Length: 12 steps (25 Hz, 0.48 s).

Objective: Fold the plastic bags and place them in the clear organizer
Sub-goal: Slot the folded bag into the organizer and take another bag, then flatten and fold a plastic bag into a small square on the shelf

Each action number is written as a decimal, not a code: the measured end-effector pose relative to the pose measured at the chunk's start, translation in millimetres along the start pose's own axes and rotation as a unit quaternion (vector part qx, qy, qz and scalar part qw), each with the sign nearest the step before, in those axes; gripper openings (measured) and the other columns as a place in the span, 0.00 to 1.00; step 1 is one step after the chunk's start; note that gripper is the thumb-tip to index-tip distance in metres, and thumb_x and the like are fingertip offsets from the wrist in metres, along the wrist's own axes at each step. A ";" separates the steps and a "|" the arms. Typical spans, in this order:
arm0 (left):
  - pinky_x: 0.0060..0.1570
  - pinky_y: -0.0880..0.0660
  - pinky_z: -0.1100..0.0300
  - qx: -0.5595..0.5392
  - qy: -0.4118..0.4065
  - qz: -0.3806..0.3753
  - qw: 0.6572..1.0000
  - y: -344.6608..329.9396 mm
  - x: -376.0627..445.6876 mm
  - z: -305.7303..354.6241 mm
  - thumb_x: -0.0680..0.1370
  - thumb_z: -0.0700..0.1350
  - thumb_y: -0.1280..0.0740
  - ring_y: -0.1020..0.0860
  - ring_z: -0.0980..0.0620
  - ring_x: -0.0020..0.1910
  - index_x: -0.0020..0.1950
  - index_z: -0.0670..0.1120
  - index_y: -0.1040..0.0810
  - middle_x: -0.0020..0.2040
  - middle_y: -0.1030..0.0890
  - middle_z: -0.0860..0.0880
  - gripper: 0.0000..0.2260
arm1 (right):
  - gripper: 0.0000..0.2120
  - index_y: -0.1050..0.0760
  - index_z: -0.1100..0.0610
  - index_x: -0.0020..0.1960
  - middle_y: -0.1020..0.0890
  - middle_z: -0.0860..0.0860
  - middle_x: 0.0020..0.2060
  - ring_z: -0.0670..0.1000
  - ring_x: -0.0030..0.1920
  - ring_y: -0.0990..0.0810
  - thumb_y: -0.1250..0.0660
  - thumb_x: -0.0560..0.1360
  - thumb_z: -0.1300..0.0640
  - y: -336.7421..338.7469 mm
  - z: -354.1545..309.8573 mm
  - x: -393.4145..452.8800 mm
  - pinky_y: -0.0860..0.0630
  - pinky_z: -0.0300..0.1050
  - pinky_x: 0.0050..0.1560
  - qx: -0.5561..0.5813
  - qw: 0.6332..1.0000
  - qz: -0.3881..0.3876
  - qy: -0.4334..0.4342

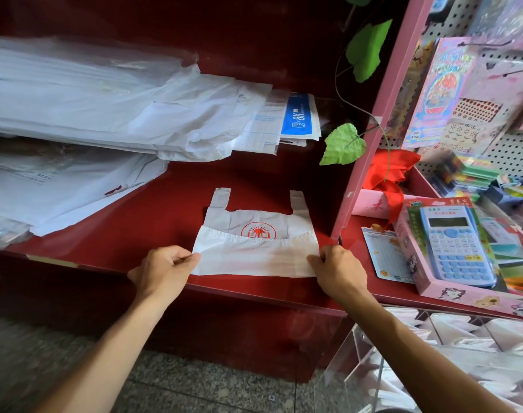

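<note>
1. Even, soft daylight-like light, bright on the right side; the upper left back of the red shelf (176,201) falls into deep shade.
2. Faint soft shadow under the plastic bag (255,248); no hard edges.
3. Glare on the holographic packets (442,93) and on the clear organizer (358,368).
4. Wide-angle bending: the pink upright (382,108) leans, edges stretch.
5. Motion blur at the floor (30,353), forearms and right-hand merchandise; centre sharp.
</note>
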<state>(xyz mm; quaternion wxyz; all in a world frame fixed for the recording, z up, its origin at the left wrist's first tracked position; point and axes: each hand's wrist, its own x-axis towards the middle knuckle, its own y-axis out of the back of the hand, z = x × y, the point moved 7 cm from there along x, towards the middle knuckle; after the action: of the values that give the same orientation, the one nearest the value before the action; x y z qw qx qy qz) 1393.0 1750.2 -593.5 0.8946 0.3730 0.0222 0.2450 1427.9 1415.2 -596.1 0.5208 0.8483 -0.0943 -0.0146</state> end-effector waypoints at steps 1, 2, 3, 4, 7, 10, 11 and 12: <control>0.50 0.42 0.55 0.019 -0.010 0.001 1.000 -0.2 -0.4 1.8 0.75 0.54 0.28 0.21 0.48 0.43 0.36 0.52 0.19 0.34 0.18 0.56 0.09 | 0.14 0.26 0.57 0.42 0.21 0.53 0.40 0.60 0.45 0.20 0.36 0.79 0.47 0.2 -0.2 -0.4 0.29 0.46 0.42 -0.001 1.000 0.001 -0.001; 0.49 0.42 0.54 0.048 -0.022 0.003 0.999 -0.9 -0.5 3.5 0.75 0.54 0.29 0.21 0.48 0.42 0.36 0.52 0.19 0.33 0.19 0.56 0.10 | 0.14 0.25 0.57 0.42 0.21 0.53 0.41 0.60 0.45 0.20 0.36 0.79 0.47 0.6 -0.1 -0.7 0.28 0.46 0.42 0.000 1.000 0.004 -0.003; 0.48 0.43 0.54 0.083 -0.036 0.007 0.996 -1.6 -1.1 5.4 0.76 0.53 0.30 0.22 0.48 0.41 0.36 0.52 0.20 0.32 0.19 0.56 0.10 | 0.14 0.24 0.58 0.43 0.21 0.53 0.41 0.60 0.45 0.20 0.36 0.79 0.47 1.0 -0.2 -0.9 0.28 0.46 0.42 -0.001 1.000 0.006 -0.004; 0.46 0.44 0.53 0.120 -0.052 0.011 0.991 -2.9 -1.5 7.3 0.77 0.53 0.31 0.22 0.47 0.40 0.35 0.52 0.21 0.31 0.20 0.55 0.11 | 0.14 0.24 0.58 0.43 0.21 0.53 0.40 0.60 0.45 0.20 0.36 0.79 0.47 1.2 -0.3 -0.9 0.28 0.46 0.41 -0.003 1.000 0.007 -0.006; 0.43 0.46 0.53 0.193 -0.089 0.026 0.977 -7.0 -3.4 12.2 0.78 0.52 0.31 0.20 0.45 0.41 0.35 0.52 0.24 0.31 0.20 0.53 0.12 | 0.14 0.24 0.58 0.43 0.21 0.52 0.40 0.60 0.45 0.20 0.35 0.78 0.47 1.4 -0.5 -0.4 0.30 0.46 0.40 -0.009 1.000 0.009 -0.011; 0.43 0.46 0.53 0.206 -0.095 0.032 0.974 -9.4 -4.2 13.4 0.78 0.52 0.32 0.20 0.44 0.43 0.38 0.53 0.23 0.33 0.19 0.51 0.09 | 0.14 0.23 0.58 0.44 0.22 0.52 0.39 0.60 0.45 0.20 0.35 0.78 0.47 2.0 -1.3 -0.3 0.30 0.46 0.41 -0.018 1.000 0.015 -0.016; 0.43 0.46 0.52 0.211 -0.095 0.033 0.972 -9.8 -4.5 13.4 0.78 0.52 0.32 0.20 0.44 0.43 0.40 0.52 0.22 0.34 0.18 0.51 0.09 | 0.14 0.23 0.58 0.44 0.22 0.52 0.40 0.60 0.45 0.20 0.35 0.78 0.47 1.9 -0.7 0.4 0.30 0.46 0.41 -0.020 1.000 0.014 -0.019; 0.44 0.45 0.52 0.217 -0.093 0.034 0.971 -10.2 -4.7 13.3 0.78 0.52 0.33 0.20 0.43 0.43 0.41 0.52 0.22 0.34 0.18 0.50 0.08 | 0.14 0.23 0.58 0.44 0.21 0.53 0.40 0.60 0.45 0.20 0.35 0.78 0.47 1.3 -0.1 1.2 0.29 0.46 0.42 -0.021 0.999 0.011 -0.023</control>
<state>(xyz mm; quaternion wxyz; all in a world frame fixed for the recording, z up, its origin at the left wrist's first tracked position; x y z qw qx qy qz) 1396.1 1733.2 -591.5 0.7817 0.5799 -0.0214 0.2285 1428.9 1414.5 -594.7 0.5360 0.8358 -0.1155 -0.0297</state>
